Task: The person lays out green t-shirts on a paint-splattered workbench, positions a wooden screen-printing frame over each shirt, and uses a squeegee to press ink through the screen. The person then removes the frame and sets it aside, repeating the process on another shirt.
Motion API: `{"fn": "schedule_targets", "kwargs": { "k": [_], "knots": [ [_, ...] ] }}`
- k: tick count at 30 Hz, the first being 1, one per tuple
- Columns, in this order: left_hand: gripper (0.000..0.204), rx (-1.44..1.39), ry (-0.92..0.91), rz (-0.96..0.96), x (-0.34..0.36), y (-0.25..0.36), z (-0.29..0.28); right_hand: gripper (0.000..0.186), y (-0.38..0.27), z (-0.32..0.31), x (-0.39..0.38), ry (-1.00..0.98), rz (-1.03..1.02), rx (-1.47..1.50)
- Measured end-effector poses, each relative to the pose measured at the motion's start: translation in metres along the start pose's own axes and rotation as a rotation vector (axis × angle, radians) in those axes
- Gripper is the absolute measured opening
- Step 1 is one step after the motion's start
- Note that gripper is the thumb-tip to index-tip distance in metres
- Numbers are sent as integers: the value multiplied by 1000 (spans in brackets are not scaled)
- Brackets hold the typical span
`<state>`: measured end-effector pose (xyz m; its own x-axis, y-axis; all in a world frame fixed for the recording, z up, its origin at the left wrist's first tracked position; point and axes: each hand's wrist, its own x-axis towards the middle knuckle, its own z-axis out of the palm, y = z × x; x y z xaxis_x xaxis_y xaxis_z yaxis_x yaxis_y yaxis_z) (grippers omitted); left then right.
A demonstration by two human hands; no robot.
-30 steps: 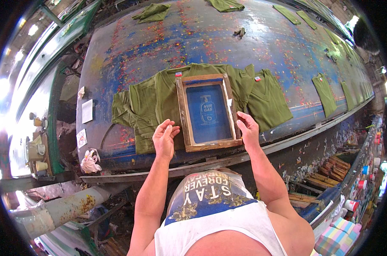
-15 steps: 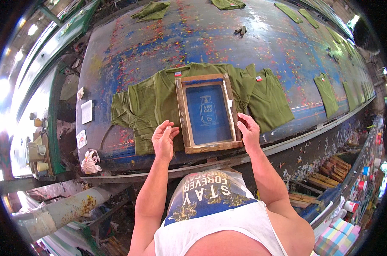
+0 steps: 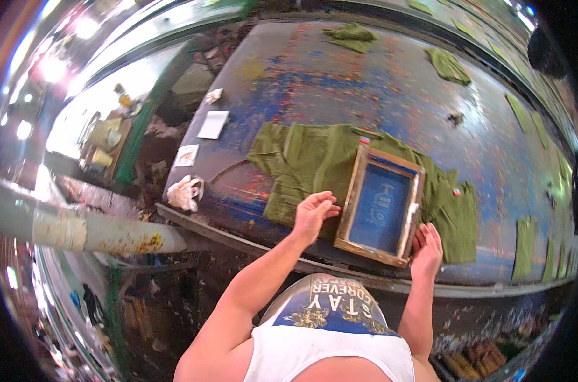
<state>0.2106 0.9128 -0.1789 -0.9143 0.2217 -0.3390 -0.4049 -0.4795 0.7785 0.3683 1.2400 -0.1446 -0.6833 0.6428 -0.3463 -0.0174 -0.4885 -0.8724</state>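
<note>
A wooden-framed printing screen point(image 3: 370, 253) with blue mesh and a pale bottle-shaped design lies on a spread olive-green T-shirt point(image 3: 317, 156). My left hand point(image 3: 314, 218) is beside the screen's left rail, its fingers loosely curled and nothing visible in them. Close to the lower right rail is my right hand point(image 3: 427, 251), fingers extended. Whether its fingertips touch the wood I cannot tell. Another olive-green T-shirt point(image 3: 461, 223) lies folded to the right, partly against the spread one.
The long paint-spotted table point(image 3: 289, 83) carries more olive-green shirts point(image 3: 448, 65) farther back and right. Crumpled cloth or paper point(image 3: 185, 193), a white sheet point(image 3: 213, 125) and a small printed card point(image 3: 186, 155) lie near its left edge. A thick pipe point(image 3: 111, 232) runs at the left.
The view has swung left, so the table and screen appear farther right and tilted. My right hand's fingers are straighter than before. The screen still lies on the shirt.
</note>
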Motion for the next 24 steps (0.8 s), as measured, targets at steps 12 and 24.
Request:
{"fn": "schedule_targets", "kwargs": {
  "k": [12, 24],
  "knots": [
    [58, -380, 111, -241, -13, 42, -50, 37, -33, 19, -24, -67, -169, 50],
    [65, -392, -74, -245, -15, 41, -75, 23, 8, 117, -118, -292, -244, -140]
  ]
}}
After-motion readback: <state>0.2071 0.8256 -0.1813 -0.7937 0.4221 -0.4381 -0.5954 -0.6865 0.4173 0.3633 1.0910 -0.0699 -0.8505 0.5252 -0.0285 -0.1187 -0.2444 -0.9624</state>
